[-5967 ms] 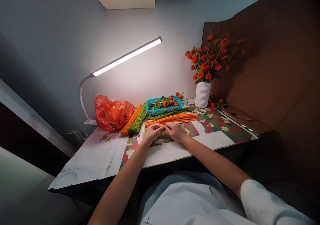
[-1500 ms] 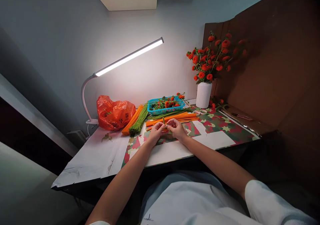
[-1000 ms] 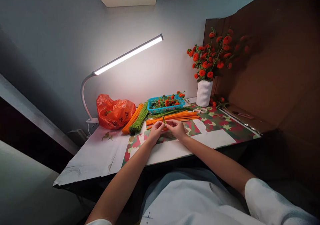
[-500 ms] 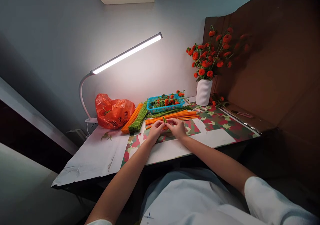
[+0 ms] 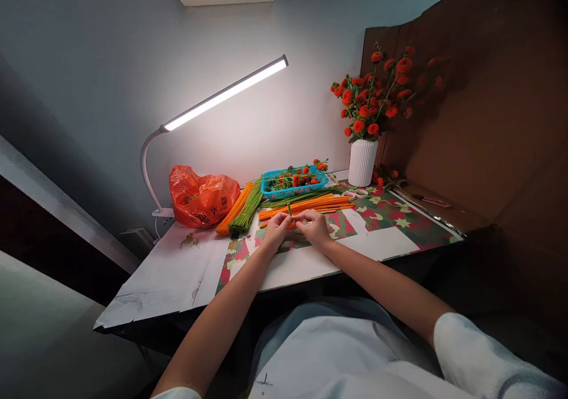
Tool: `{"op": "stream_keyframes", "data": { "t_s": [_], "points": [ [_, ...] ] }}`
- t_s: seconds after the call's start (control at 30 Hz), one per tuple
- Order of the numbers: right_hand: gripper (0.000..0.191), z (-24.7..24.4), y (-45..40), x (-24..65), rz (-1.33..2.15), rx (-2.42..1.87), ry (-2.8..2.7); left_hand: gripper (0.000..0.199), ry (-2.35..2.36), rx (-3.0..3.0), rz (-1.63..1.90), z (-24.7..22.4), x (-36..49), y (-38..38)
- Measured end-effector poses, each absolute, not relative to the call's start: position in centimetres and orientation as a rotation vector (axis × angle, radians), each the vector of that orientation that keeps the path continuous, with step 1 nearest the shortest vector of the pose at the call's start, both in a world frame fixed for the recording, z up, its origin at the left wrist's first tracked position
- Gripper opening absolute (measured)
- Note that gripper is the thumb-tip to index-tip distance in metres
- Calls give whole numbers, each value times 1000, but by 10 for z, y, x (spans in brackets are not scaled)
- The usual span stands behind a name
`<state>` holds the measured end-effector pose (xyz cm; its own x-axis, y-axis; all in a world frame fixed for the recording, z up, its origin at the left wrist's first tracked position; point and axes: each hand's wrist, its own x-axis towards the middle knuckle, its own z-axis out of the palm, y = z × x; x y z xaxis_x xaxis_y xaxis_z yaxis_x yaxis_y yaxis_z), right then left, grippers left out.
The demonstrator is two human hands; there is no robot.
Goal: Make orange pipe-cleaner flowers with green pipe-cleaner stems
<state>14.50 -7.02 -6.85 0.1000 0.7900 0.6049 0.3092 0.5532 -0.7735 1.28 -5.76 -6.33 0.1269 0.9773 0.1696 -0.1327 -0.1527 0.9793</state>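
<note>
Over the front of the table, my left hand (image 5: 277,229) and my right hand (image 5: 313,226) meet with fingertips pinched together. Between them is a short green pipe cleaner (image 5: 289,209), its end sticking up above the fingers. A bit of orange shows under the fingertips, too small to make out. Just behind my hands lie loose orange pipe cleaners (image 5: 323,202) in a row, with green pipe cleaners (image 5: 306,194) behind those. To the left rest a bundle of green pipe cleaners (image 5: 248,209) and a bundle of orange pipe cleaners (image 5: 234,208).
A blue basket (image 5: 293,193) holds orange pipe-cleaner flowers. An orange plastic bag (image 5: 202,195) sits at the left beside a lit lamp (image 5: 226,94). A white vase (image 5: 362,163) of orange flowers stands back right, near tape rolls (image 5: 361,193) and cardboard (image 5: 465,103).
The green pipe cleaner now stands more upright and reaches higher above my fingertips. Both hands remain in nearly the same place.
</note>
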Motion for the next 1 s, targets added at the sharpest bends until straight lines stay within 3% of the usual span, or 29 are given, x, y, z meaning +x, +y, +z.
{"op": "stream_keyframes", "data": {
  "t_s": [0.2,0.5,1.0],
  "points": [
    [21,-66,-72,145,363,-1019,-1539,40,942,1296,1284,-64,12,-57],
    [8,-67,-73,147,300,-1071,-1540,43,931,1300,1274,-64,11,-57],
    [14,-69,-72,146,200,-1103,-1669,40,932,1270,1235,-65,8,-55]
  ]
}}
